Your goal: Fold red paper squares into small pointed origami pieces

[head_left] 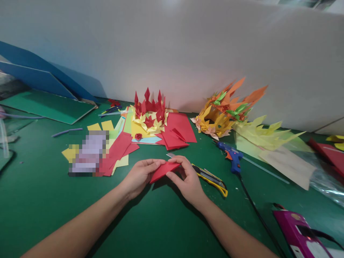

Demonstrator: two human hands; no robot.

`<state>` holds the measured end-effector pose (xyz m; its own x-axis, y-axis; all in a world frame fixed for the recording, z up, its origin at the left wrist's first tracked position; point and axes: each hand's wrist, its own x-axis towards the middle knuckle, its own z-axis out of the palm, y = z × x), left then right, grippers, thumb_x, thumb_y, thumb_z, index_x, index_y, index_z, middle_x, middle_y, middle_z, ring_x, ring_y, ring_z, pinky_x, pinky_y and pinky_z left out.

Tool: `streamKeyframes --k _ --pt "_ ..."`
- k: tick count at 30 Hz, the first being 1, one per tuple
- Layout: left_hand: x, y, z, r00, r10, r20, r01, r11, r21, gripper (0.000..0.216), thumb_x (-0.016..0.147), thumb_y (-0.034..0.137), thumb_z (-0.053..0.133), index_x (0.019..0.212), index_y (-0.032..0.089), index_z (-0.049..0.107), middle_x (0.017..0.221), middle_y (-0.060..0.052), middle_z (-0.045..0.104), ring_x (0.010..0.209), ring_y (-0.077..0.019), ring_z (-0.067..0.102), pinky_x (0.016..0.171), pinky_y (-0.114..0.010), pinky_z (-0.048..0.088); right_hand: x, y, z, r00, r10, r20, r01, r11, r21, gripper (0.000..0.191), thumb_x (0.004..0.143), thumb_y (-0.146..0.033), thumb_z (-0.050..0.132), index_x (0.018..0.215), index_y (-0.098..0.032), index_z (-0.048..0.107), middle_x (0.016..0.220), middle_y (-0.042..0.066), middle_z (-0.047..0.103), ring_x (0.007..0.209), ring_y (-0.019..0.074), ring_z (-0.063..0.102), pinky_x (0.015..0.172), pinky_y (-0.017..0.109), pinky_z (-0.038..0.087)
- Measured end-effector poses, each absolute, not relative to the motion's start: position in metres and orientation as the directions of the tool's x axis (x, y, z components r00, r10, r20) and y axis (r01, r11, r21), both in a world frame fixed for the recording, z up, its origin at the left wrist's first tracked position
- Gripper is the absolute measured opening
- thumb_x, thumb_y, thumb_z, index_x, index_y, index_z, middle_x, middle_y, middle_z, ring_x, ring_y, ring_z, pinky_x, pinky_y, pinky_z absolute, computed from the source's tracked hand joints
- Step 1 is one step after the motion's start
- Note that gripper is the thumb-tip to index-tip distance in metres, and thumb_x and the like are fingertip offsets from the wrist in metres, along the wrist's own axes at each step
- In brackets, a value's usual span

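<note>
A folded red paper piece (162,170) is held just above the green table (40,200) between both hands. My left hand (139,176) pinches its left end with the fingers closed. My right hand (188,181) grips its right end with thumb and fingers. Right behind the right hand lies a yellow utility knife (212,178). Farther back stand a red and yellow paper crown (149,115) and a stack of red paper sheets (176,133).
An orange, yellow and green paper crown (223,113) sits at the back right, beside pale yellow paper spikes (264,136). A blue glue gun (233,157) trails a black cord. Loose red and yellow sheets (116,152) lie left. A magenta box (298,231) sits bottom right.
</note>
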<state>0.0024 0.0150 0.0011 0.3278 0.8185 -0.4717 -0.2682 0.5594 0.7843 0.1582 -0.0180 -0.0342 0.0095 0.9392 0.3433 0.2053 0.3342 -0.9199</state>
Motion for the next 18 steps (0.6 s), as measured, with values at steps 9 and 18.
streamKeyframes --k 9,18 --pt "0.0 0.0151 -0.0008 0.438 0.754 -0.489 -0.3 0.636 0.711 0.009 0.074 0.013 0.065 0.078 0.011 0.073 0.072 -0.008 0.073 0.058 -0.0109 0.064 0.057 -0.018 0.049 0.1578 -0.0183 -0.0267 -0.032 0.943 0.33 0.076 0.332 -0.94 0.015 0.075 -0.025 0.065 0.089 -0.025 0.059 0.094 0.004 0.054 0.093 0.0198 0.055 0.08 0.033 0.048" --pt "-0.0008 0.0139 -0.0023 0.41 0.75 -0.519 -0.282 0.645 0.71 0.012 0.067 0.011 0.072 0.079 0.012 0.071 0.073 -0.007 0.074 0.06 -0.0126 0.066 0.059 -0.02 0.05 0.1592 -0.0183 -0.0236 -0.099 0.925 0.366 0.012 0.369 -0.929 0.012 0.081 -0.033 0.06 0.089 -0.024 0.058 0.093 0.004 0.051 0.094 0.018 0.054 0.083 0.032 0.047"
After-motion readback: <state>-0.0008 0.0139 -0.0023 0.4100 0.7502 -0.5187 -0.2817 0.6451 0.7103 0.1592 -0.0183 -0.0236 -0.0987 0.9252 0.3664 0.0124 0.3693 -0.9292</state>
